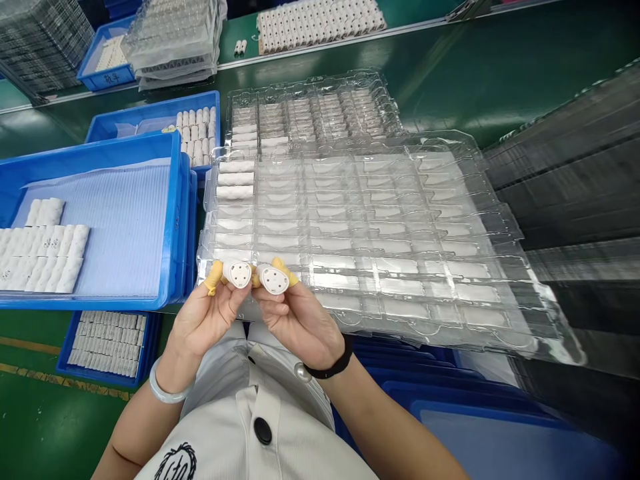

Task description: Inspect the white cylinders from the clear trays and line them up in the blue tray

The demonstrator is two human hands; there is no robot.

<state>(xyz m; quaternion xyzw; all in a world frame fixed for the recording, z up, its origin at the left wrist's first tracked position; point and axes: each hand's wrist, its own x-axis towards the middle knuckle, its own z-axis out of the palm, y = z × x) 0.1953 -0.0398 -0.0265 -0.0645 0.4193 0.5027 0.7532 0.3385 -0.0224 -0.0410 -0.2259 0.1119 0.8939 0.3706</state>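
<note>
Two white pieces [241, 274] — left hand [206, 321], right hand [304, 321] each pinching one — far ends hidden.

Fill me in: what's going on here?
A person's left hand holds one white piece, the right hand another; both pieces' dotted ends face the viewer. They are by the near left corner of a clear tray, which has similar white pieces toward the far end of its left column. More lie in the blue bin at left.
</note>
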